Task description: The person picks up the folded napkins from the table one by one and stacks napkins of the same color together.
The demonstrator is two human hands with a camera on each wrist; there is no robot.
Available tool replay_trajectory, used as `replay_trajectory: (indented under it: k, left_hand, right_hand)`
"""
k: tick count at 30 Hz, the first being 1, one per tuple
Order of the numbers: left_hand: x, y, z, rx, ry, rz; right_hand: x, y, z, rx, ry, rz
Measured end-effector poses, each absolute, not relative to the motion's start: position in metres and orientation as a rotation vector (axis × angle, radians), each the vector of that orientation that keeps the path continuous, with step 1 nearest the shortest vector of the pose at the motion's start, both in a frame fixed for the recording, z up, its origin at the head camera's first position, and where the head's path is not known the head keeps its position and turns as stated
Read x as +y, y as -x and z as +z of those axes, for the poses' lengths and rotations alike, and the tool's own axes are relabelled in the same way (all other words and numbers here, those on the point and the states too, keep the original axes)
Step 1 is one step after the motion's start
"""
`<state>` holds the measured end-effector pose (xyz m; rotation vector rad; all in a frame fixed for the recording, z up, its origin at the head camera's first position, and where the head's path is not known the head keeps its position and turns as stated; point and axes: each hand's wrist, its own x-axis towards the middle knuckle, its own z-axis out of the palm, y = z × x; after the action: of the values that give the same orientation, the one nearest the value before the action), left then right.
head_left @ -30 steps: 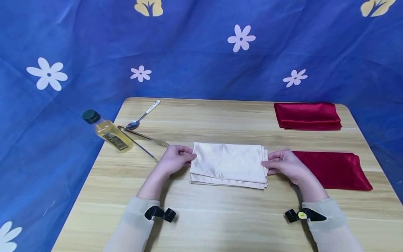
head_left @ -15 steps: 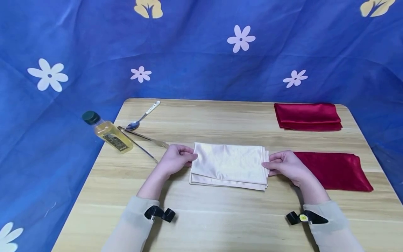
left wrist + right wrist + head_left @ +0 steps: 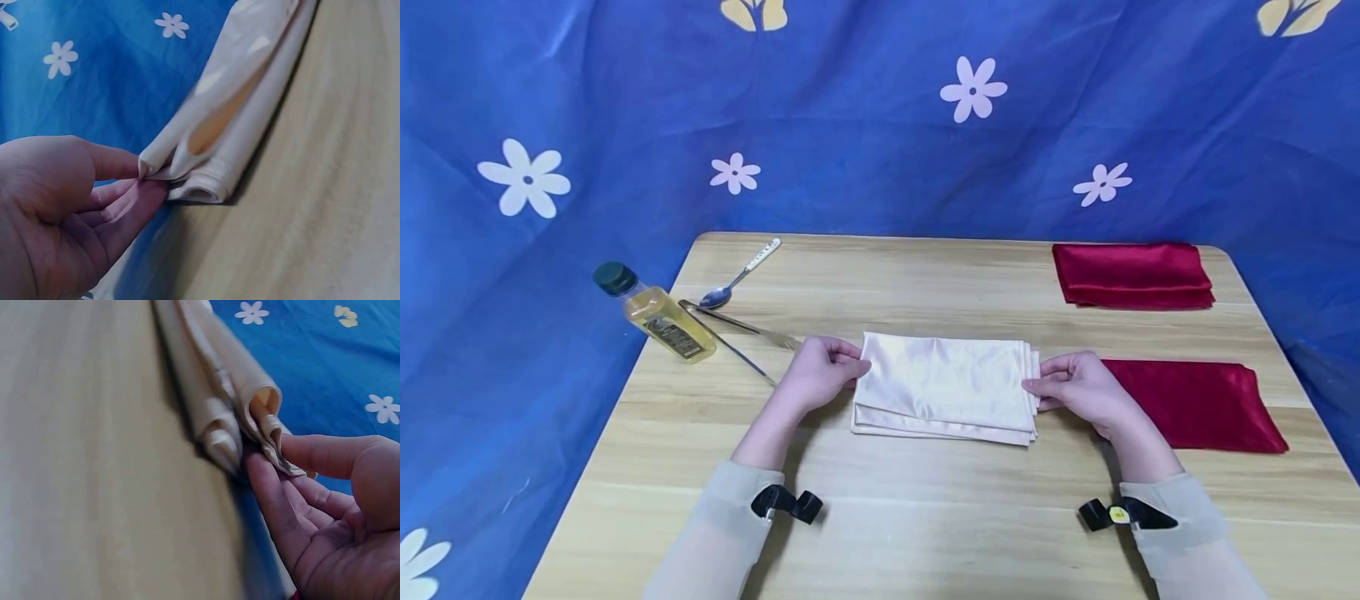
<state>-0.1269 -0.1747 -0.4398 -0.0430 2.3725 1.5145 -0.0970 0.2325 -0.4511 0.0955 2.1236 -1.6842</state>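
Observation:
A folded white satin cloth (image 3: 943,383) lies in the middle of the table in the head view, its layers stacked and slightly offset along the near edge. My left hand (image 3: 826,371) pinches its left edge between thumb and fingers; the left wrist view shows the thumb on top of the white cloth (image 3: 212,119) and fingers beneath. At the opposite end, my right hand (image 3: 1078,387) pinches the right edge. Seen from the right wrist, the layers of the white cloth (image 3: 244,381) curl open above the fingers of the right hand (image 3: 331,506).
Two folded dark red cloths lie at the right, one at the back (image 3: 1133,277) and one nearer (image 3: 1195,406), beside my right hand. At the left are a green-capped bottle of yellow liquid (image 3: 670,321), a spoon (image 3: 726,287) and metal cutlery (image 3: 730,321) near my left hand.
Both hands keep their pinch on the white cloth. The cloth and the hands have shifted very slightly away from me; the other things stay where they were.

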Motion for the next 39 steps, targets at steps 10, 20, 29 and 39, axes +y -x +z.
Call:
replay_trajectory:
  k: [10,20,29,39]
  left_hand:
    - [-0.175,0.122,-0.441,2.212,0.133,1.595]
    - [-0.178,0.122,-0.444,2.26,0.16,1.539]
    - [-0.177,0.121,-0.443,2.255,0.151,1.515]
    - [-0.18,0.123,-0.44,2.227,0.145,1.542]
  right_hand:
    - [0.237,0.097,-0.454,2.094,-0.097,-1.739]
    - [0.232,0.099,-0.46,2.091,-0.1,-1.754]
    - [0.234,0.095,-0.456,2.109,-0.097,-1.702]
    - [0.239,0.096,-0.451,2.098,-0.106,-1.705]
